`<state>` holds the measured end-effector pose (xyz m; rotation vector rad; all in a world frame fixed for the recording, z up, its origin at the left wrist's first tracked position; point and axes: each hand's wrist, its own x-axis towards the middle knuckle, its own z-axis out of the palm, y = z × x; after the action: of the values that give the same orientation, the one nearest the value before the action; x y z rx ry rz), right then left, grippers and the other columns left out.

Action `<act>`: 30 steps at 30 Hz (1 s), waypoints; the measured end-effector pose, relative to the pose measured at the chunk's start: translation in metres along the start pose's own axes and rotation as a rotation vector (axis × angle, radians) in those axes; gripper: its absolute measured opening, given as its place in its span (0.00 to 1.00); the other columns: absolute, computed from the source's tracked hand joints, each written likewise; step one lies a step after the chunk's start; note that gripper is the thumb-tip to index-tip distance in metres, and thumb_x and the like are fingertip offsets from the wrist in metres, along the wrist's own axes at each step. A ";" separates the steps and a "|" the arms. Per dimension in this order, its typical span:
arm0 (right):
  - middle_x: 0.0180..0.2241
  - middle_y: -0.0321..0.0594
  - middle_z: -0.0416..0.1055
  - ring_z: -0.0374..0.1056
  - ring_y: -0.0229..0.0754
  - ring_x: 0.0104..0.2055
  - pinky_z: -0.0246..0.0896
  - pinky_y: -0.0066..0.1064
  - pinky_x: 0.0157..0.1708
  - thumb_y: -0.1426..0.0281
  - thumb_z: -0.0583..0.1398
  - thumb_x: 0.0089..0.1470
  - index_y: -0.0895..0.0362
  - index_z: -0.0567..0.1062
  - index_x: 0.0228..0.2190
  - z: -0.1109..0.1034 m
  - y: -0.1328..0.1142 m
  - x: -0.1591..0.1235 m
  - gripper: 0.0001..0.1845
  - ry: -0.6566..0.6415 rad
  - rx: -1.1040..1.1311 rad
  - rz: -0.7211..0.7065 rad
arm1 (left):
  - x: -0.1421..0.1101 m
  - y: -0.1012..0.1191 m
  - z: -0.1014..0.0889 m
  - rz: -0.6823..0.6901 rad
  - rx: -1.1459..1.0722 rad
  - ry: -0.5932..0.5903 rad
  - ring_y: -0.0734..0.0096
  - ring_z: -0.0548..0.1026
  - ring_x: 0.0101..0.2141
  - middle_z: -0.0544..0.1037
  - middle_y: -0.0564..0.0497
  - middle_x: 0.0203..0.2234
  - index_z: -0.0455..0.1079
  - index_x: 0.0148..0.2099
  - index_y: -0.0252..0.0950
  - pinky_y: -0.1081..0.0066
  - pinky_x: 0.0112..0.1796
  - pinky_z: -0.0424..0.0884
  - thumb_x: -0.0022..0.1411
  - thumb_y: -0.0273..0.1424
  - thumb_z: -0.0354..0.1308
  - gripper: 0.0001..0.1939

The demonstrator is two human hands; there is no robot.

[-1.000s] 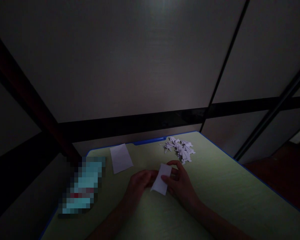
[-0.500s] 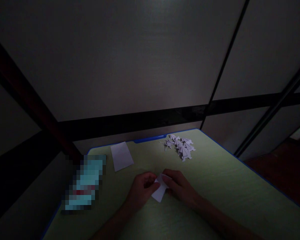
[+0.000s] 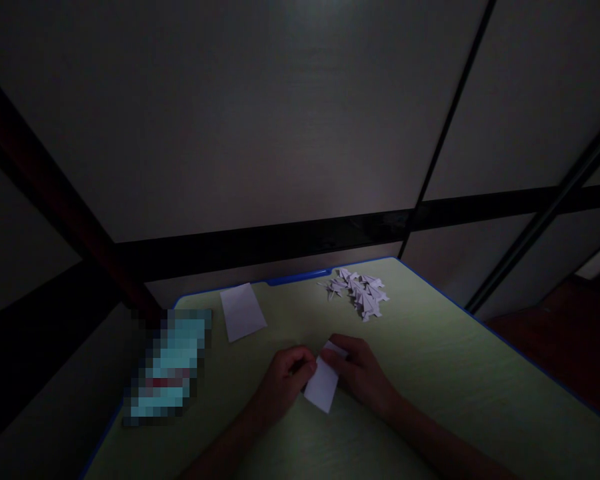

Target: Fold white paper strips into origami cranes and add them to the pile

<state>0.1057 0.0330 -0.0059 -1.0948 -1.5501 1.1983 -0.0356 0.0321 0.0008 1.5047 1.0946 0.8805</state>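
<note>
A small white piece of paper, roughly rectangular, is held just above the table near its middle. My right hand pinches its upper right part, thumb on top and fingers behind. On the other side my left hand is closed, with thumb and forefinger together at the paper's left edge. The other fingers of that hand are curled, and their tips are partly hidden. Dim light leaves any creases in the paper hard to make out.
Several folded white paper pieces lie in a pile at the back right of the pale green table. Plain white paper lies at the back left. A pixelated, bright flat object is at the left edge. Cabinet panels stand behind.
The paper has turned a little and more of its face shows below my fingers. My left thumb has drawn back from its face to the left edge.
</note>
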 end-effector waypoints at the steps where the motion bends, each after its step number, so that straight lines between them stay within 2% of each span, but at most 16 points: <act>1: 0.14 0.28 0.49 0.47 0.29 0.16 0.42 0.21 0.14 0.67 0.55 0.43 0.59 0.58 0.14 0.000 0.001 0.001 0.14 0.025 0.065 0.018 | 0.000 0.001 0.000 0.002 0.008 0.001 0.78 0.57 0.19 0.57 0.58 0.14 0.58 0.18 0.33 0.78 0.21 0.53 0.46 0.30 0.48 0.08; 4: 0.14 0.28 0.49 0.49 0.29 0.16 0.44 0.20 0.14 0.66 0.57 0.41 0.59 0.58 0.15 -0.008 0.002 0.007 0.13 0.159 0.228 0.048 | -0.001 0.002 -0.001 -0.001 0.018 -0.007 0.78 0.57 0.19 0.57 0.58 0.13 0.58 0.18 0.34 0.77 0.21 0.53 0.46 0.29 0.47 0.08; 7: 0.14 0.27 0.51 0.50 0.28 0.15 0.44 0.19 0.12 0.64 0.56 0.41 0.58 0.60 0.17 -0.023 0.002 0.014 0.12 0.368 0.326 0.062 | -0.002 -0.002 0.000 0.019 0.044 -0.009 0.78 0.56 0.18 0.57 0.58 0.13 0.58 0.17 0.34 0.77 0.21 0.52 0.43 0.26 0.48 0.06; 9: 0.13 0.27 0.52 0.50 0.28 0.14 0.43 0.19 0.11 0.64 0.56 0.41 0.58 0.61 0.17 -0.030 0.000 0.016 0.12 0.408 0.316 0.055 | -0.002 -0.003 -0.001 0.038 0.033 0.004 0.78 0.56 0.18 0.58 0.58 0.13 0.58 0.17 0.34 0.77 0.20 0.52 0.42 0.25 0.48 0.05; 12: 0.11 0.28 0.55 0.52 0.28 0.13 0.45 0.19 0.10 0.65 0.56 0.42 0.59 0.62 0.16 -0.027 -0.003 0.012 0.12 0.306 0.197 0.031 | -0.001 -0.002 -0.001 0.052 -0.076 0.080 0.77 0.58 0.19 0.60 0.57 0.14 0.59 0.19 0.34 0.77 0.21 0.54 0.46 0.29 0.47 0.07; 14: 0.12 0.30 0.59 0.56 0.30 0.14 0.49 0.21 0.12 0.66 0.55 0.43 0.60 0.64 0.18 -0.018 -0.006 0.008 0.10 0.138 0.136 0.027 | -0.001 0.000 0.000 0.049 -0.105 0.108 0.77 0.60 0.19 0.61 0.56 0.15 0.60 0.22 0.34 0.77 0.22 0.56 0.48 0.32 0.47 0.08; 17: 0.14 0.31 0.62 0.59 0.32 0.16 0.52 0.21 0.14 0.68 0.55 0.41 0.60 0.65 0.21 -0.008 -0.008 0.004 0.07 -0.031 0.105 0.091 | -0.001 0.000 0.000 0.034 -0.049 0.113 0.76 0.61 0.20 0.62 0.56 0.15 0.61 0.21 0.33 0.77 0.22 0.56 0.48 0.33 0.48 0.10; 20: 0.13 0.29 0.59 0.55 0.30 0.15 0.48 0.20 0.14 0.71 0.55 0.40 0.61 0.65 0.20 -0.009 -0.005 0.004 0.05 -0.100 0.042 0.113 | -0.001 -0.003 0.000 0.003 -0.054 0.106 0.78 0.59 0.18 0.59 0.57 0.13 0.59 0.19 0.33 0.78 0.20 0.54 0.47 0.34 0.49 0.11; 26: 0.14 0.29 0.54 0.50 0.29 0.17 0.42 0.20 0.15 0.72 0.55 0.39 0.62 0.65 0.16 -0.021 -0.005 0.006 0.07 -0.255 -0.081 0.031 | -0.002 -0.010 0.001 -0.079 -0.017 0.081 0.79 0.56 0.17 0.56 0.59 0.12 0.60 0.19 0.33 0.78 0.18 0.50 0.44 0.34 0.52 0.10; 30: 0.15 0.29 0.51 0.48 0.29 0.18 0.42 0.20 0.17 0.73 0.51 0.43 0.61 0.64 0.15 -0.019 -0.009 0.002 0.09 -0.325 -0.138 -0.007 | -0.005 -0.008 0.002 -0.025 0.084 0.072 0.77 0.58 0.20 0.59 0.57 0.14 0.63 0.19 0.32 0.78 0.20 0.53 0.44 0.32 0.53 0.08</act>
<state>0.1222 0.0375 0.0065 -1.0167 -1.9062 1.3302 -0.0365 0.0274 -0.0070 1.5351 1.2133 0.8865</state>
